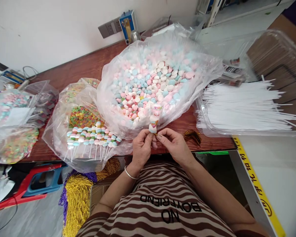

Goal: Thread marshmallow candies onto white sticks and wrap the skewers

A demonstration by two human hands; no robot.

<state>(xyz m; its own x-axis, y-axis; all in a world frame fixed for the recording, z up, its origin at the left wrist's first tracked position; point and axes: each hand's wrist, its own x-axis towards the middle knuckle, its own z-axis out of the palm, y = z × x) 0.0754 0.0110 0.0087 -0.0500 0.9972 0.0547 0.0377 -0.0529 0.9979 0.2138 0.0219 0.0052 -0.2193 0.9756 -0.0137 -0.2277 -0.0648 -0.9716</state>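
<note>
Between my hands stands a candy skewer in a small clear bag printed near its top, with pastel marshmallow-like pieces inside. My left hand is closed around its lower end. My right hand pinches at the gathered bottom of the bag, where a bit of gold shows, perhaps a twist tie. A bundle of gold twist ties lies just right of my right hand. Left of my hands, a row of stacked candy skewers rests on an open bag of colourful rings.
Behind my hands spreads a large plastic bag of pastel candies. A clear tub on the right holds many white sticks. More filled bags sit far left. Gold and purple bead strands hang below the table edge.
</note>
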